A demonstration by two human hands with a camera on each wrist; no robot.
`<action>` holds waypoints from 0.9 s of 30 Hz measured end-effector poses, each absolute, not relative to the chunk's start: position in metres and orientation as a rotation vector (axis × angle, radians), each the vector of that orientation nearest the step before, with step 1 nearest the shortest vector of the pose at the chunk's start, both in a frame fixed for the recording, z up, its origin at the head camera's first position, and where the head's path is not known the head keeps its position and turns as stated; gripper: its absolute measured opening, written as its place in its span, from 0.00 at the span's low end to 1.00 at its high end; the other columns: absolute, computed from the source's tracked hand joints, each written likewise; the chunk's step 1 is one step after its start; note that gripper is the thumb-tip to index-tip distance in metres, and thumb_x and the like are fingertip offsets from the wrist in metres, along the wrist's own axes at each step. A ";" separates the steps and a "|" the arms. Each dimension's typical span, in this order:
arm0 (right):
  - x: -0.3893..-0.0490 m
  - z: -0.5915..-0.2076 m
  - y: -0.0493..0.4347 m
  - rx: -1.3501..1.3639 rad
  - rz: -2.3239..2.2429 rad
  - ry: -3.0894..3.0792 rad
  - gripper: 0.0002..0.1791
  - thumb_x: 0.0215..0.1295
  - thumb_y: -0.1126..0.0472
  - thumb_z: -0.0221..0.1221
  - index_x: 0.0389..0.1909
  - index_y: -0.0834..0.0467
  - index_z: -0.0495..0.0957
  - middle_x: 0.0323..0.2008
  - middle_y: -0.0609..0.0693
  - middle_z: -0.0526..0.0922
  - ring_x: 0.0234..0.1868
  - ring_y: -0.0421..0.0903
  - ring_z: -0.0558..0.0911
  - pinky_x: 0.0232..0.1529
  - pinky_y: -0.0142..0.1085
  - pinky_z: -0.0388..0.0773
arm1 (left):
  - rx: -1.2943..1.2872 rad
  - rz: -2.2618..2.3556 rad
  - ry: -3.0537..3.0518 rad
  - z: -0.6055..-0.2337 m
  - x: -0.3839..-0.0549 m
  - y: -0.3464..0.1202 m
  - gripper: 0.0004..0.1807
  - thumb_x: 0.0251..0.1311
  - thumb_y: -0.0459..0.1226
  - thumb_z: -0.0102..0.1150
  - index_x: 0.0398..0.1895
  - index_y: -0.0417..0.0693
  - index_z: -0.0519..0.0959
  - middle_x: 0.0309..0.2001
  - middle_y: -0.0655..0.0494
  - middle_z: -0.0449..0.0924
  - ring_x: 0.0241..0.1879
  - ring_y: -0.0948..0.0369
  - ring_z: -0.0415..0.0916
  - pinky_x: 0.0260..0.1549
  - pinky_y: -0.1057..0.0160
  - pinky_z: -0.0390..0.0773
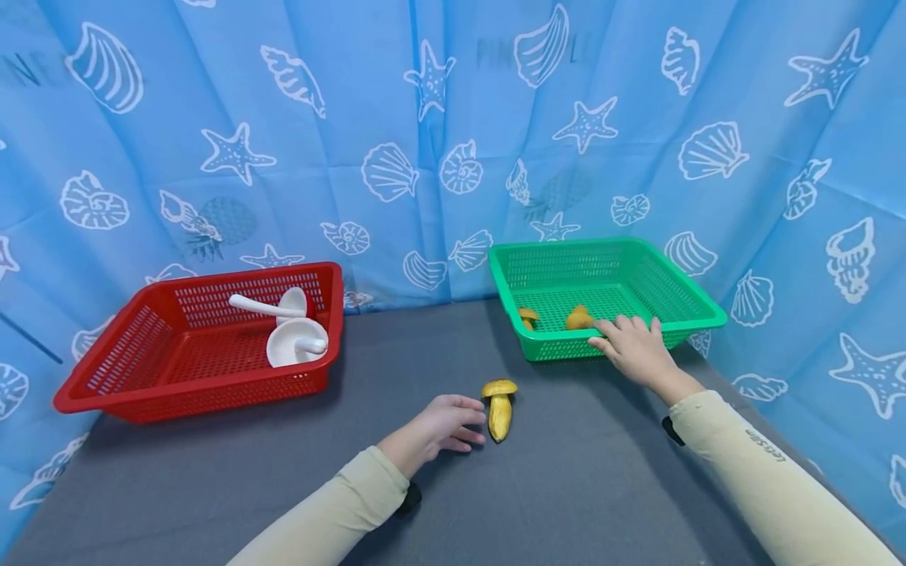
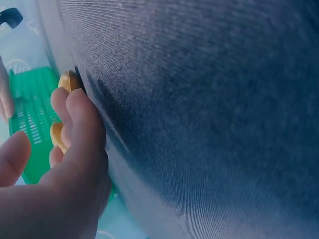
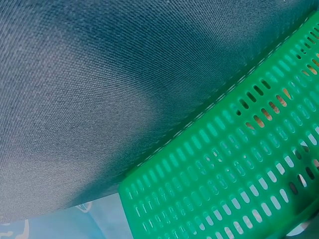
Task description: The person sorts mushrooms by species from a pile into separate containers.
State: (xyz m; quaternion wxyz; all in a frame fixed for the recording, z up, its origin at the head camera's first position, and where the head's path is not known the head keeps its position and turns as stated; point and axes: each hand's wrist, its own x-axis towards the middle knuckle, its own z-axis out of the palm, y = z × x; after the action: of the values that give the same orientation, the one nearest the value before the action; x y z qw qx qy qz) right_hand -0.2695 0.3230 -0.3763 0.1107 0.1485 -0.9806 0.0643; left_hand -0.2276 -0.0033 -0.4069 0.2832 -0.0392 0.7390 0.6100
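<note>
A yellow mushroom with a brownish cap lies on the grey cloth, its stem towards me. My left hand is just left of it with loosely bent fingers. In the left wrist view, the thumb stands apart from the fingers, and yellow mushroom parts show beyond them. My right hand is over the front rim of the green basket, fingers spread. Its fingertips are close to a mushroom inside; contact is unclear. Another mushroom lies farther left in that basket. The right wrist view shows the basket's slotted wall, not the hand.
At the left stands a red basket with two white ladles, one in front of the other. Behind the table hangs a blue curtain printed with shells and starfish. Grey cloth lies between the baskets.
</note>
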 end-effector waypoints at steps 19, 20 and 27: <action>-0.272 -0.377 0.322 0.430 0.189 -2.886 0.24 0.75 0.50 0.48 0.62 0.63 0.70 0.47 0.66 0.73 0.50 0.67 0.69 0.55 0.74 0.47 | -0.199 1.562 2.072 -0.412 -0.231 0.019 0.19 0.61 0.32 0.63 0.55 0.41 0.74 0.38 0.50 0.83 0.21 0.62 0.77 0.18 0.66 0.75; -0.271 -0.377 0.323 0.428 0.191 -2.887 0.24 0.75 0.50 0.48 0.62 0.63 0.70 0.47 0.66 0.73 0.50 0.67 0.69 0.55 0.74 0.47 | -0.208 1.550 2.081 -0.412 -0.231 0.021 0.19 0.61 0.32 0.63 0.55 0.41 0.74 0.38 0.51 0.83 0.20 0.62 0.76 0.17 0.66 0.75; -0.271 -0.378 0.324 0.426 0.197 -2.888 0.23 0.75 0.51 0.49 0.62 0.63 0.71 0.47 0.66 0.73 0.49 0.67 0.69 0.55 0.75 0.47 | -0.266 1.472 2.176 -0.412 -0.234 0.031 0.16 0.58 0.33 0.67 0.48 0.44 0.76 0.35 0.51 0.81 0.14 0.63 0.72 0.16 0.65 0.73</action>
State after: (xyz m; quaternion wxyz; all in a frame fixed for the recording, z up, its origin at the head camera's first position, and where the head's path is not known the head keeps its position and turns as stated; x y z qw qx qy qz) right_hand -0.2709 0.3245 -0.3781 0.1077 0.1447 -0.9813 0.0669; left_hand -0.2337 0.0309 -0.4119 0.2479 -0.0976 0.7983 0.5402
